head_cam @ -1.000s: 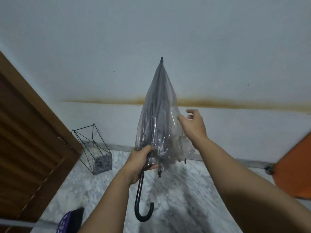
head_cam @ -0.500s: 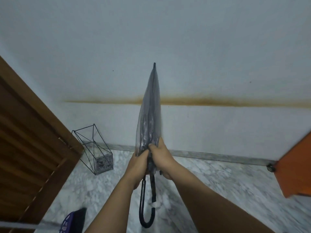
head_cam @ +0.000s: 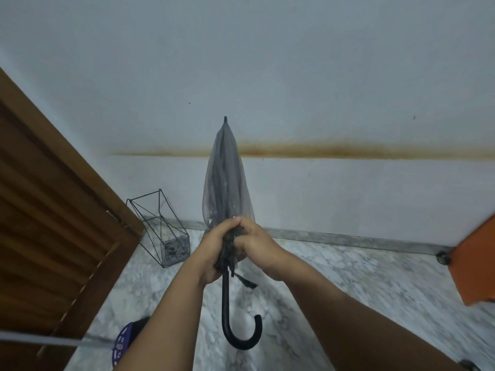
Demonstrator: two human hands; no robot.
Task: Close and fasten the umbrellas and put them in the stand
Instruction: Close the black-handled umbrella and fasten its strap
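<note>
The person holds the clear umbrella (head_cam: 226,183) upright, tip up and hooked handle down, both hands, left hand (head_cam: 214,247) and right hand (head_cam: 254,246), curled tightly around its gathered lower canopy, while the wire stand (head_cam: 160,226) waits on the floor to the lower left, nearer the left hand.

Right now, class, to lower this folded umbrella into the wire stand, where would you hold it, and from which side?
Probably the straight black shaft above the hooked handle, from the near side. The umbrella points tip-up; both hands already bunch the canopy's base, the left hand and right hand. The stand sits left.
</note>
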